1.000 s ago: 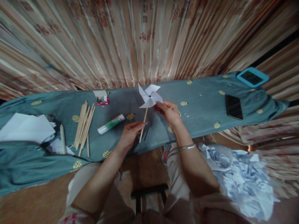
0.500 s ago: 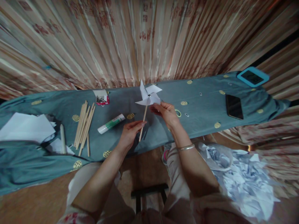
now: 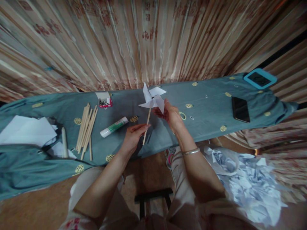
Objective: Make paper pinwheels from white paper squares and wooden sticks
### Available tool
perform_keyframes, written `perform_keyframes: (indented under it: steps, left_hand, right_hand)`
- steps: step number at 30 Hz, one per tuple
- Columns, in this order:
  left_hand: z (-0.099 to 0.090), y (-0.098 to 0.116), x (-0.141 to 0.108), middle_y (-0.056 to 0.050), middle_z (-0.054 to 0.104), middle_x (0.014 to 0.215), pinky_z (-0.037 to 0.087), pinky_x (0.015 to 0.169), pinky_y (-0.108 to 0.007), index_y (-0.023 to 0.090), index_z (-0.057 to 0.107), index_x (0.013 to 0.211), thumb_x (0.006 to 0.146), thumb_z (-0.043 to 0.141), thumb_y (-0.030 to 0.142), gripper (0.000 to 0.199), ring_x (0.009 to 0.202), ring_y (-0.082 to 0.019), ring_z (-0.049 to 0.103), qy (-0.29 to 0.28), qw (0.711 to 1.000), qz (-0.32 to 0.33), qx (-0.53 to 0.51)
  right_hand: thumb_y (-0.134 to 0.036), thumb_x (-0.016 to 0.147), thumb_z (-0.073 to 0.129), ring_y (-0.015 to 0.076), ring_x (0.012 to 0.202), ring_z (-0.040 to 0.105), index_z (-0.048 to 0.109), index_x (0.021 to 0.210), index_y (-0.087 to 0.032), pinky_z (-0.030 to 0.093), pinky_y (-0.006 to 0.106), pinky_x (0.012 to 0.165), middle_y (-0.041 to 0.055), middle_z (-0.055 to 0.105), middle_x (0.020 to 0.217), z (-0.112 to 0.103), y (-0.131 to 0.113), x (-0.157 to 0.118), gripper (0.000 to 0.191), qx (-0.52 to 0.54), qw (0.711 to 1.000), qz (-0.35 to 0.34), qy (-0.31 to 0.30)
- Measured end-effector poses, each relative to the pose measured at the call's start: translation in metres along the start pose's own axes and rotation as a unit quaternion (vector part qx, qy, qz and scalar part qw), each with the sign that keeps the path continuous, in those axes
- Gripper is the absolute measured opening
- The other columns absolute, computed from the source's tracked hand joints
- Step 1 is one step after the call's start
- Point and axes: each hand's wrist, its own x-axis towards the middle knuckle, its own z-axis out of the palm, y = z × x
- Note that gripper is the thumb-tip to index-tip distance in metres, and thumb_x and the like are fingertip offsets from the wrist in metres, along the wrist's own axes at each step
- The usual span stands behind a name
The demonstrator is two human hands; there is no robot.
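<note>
A white paper pinwheel point(image 3: 157, 99) on a thin wooden stick is held up over the table, with a silver pin at its centre. My left hand point(image 3: 134, 134) pinches the stick between thumb and fingers, below the blades. Close by the lower right blade is my right hand point(image 3: 171, 115), its thumb and fingers apart behind the paper. Whether a fingertip touches the blade I cannot tell. To the left lie a glue stick point(image 3: 114, 127) with a green label and a bundle of wooden sticks point(image 3: 86, 131). A small red box of pins point(image 3: 105, 102) stands open behind them.
Far left on the green cloth point(image 3: 208, 95) are white paper sheets point(image 3: 26, 131) and a pale rod point(image 3: 64, 142). A tape roll point(image 3: 183, 115) lies beside my right hand. Farther right are a phone point(image 3: 240, 109) and a blue-framed device point(image 3: 260, 78). A bag of paper pieces point(image 3: 254, 182) stands below.
My right hand has let go of the pinwheel's right blade, its thumb moving up and away. That blade now points lower. My left hand keeps its hold on the stick.
</note>
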Motion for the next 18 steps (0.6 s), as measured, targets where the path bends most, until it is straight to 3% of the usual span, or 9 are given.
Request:
perform_keyframes:
  steps: [9,18]
  left_hand:
    - [-0.0010,-0.0014,0.0010,-0.006,0.073,0.069,0.037,0.054,-0.022,0.017,0.080,0.071,0.043,0.094,0.046,0.043,0.060,-0.010,0.054,-0.002,1.000,0.002,0.007]
    - [-0.0008,-0.0022,0.0007,-0.006,0.074,0.070,0.040,0.057,-0.023,0.017,0.082,0.072,0.044,0.093,0.046,0.041,0.060,-0.012,0.055,0.000,1.000,0.007,0.007]
  right_hand:
    - [-0.067,0.071,0.073,0.0183,0.071,0.072,0.074,0.077,-0.023,0.056,0.030,0.066,0.0029,0.076,0.075,0.0011,0.0028,-0.0012,0.045,0.006,1.000,-0.017,0.004]
    - [-0.067,0.069,0.076,0.0191,0.075,0.073,0.072,0.074,-0.022,0.055,0.029,0.067,0.0013,0.075,0.072,0.0071,0.0015,-0.0049,0.045,-0.009,1.000,-0.015,0.008]
